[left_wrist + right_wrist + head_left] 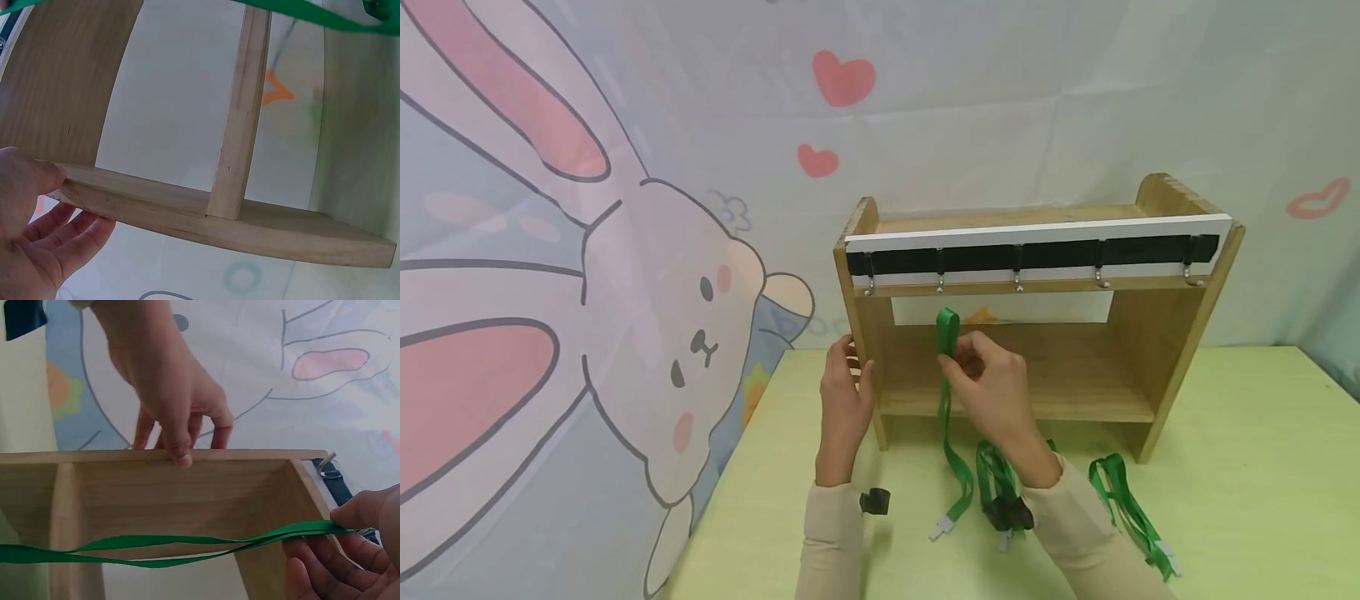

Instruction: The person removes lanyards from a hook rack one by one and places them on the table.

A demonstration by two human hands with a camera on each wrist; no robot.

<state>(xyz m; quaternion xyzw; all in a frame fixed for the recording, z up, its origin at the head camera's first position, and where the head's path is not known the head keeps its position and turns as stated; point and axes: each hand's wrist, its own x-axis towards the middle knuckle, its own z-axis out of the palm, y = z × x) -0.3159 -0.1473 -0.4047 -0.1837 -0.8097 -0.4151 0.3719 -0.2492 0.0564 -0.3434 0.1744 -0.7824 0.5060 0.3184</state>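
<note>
A small wooden shelf stands on the table, with a row of metal hooks on black tape along its white front strip. My left hand grips the shelf's left side panel, thumb on the front edge and fingers on the outer face. Between thumb and fingers, my right hand pinches a green lanyard near its looped top. That loop is below the hooks and apart from them. The strap hangs in front of the shelf, its white clip low by the tabletop.
More green lanyards lie on the table: a bunch partly hidden behind the right wrist, and another farther right. A cartoon rabbit backdrop covers the wall behind and to the left. The pale green tabletop extends right of the shelf.
</note>
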